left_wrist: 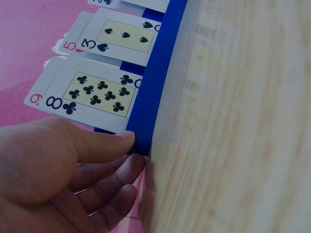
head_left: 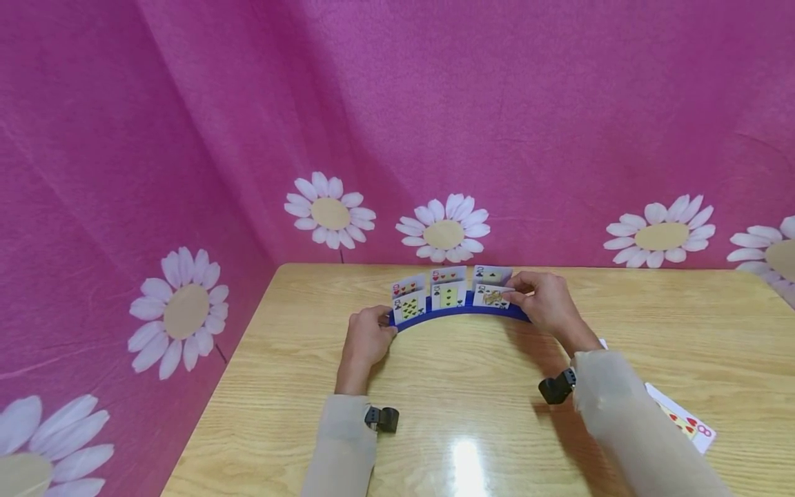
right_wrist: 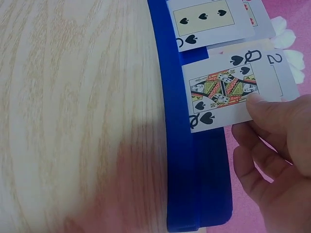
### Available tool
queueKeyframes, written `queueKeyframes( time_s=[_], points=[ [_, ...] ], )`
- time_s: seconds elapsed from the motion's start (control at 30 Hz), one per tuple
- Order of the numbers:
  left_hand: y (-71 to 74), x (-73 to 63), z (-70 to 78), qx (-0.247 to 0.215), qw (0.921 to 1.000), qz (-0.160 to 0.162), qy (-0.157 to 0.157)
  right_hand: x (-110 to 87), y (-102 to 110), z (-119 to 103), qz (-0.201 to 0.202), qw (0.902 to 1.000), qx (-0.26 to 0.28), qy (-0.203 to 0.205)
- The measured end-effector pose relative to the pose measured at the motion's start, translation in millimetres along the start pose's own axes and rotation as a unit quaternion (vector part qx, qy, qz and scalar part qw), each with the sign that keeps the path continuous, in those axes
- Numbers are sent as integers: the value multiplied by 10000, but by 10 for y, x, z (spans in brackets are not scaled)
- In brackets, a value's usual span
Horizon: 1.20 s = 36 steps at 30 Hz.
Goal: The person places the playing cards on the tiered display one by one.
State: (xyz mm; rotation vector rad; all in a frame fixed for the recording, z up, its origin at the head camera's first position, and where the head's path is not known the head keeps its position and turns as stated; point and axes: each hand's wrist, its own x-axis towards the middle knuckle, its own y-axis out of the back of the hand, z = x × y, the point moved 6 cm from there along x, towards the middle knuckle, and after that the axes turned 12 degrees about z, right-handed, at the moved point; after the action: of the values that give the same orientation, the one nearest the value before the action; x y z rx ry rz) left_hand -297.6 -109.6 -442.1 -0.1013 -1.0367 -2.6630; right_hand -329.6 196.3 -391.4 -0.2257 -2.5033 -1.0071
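Left hand (head_left: 366, 338) pinches curved blue card rack (head_left: 467, 310) at nine-o'clock end; right hand (head_left: 548, 304) pinches white rectangular queen-of-spades card (right_wrist: 221, 90) toward three o'clock.

Cards (head_left: 448, 297) in holder (head_left: 466, 310), two rows; loose card (head_left: 683, 420) right, on table (head_left: 466, 379).

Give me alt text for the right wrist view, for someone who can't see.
A right hand pinches the queen of spades, in front of a two, at a curved blue card holder. Beside the queen, the three of spades overlaps a red-pipped card; a wooden tabletop fills the left side.
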Motion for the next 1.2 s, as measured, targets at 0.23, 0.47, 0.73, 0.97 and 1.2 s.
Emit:
queueKeyframes(
  time_s=[0.23, 0.47, 0.73, 0.97, 1.2],
  points=[
    [-5, -5, 9, 16, 10000, 18, -41, -7, -31, 29, -55, 9998, 43, -166],
    [-13, -19, 17, 1, 9999, 45, -110, -34, 11, 59, -91, 9994, 16, -323],
    [12, -12, 22, 34, 9998, 61, -160, -80, 84, 77, -184, 9980, -94, -592],
    [13, -22, 26, 49, 9999, 29, -133, -127, 152, 60, -170, 9991, -134, -377],
    [29, -23, 47, 48, 9996, 88, -279, -170, 228, 43, -256, 9995, -136, -132]
  ],
)
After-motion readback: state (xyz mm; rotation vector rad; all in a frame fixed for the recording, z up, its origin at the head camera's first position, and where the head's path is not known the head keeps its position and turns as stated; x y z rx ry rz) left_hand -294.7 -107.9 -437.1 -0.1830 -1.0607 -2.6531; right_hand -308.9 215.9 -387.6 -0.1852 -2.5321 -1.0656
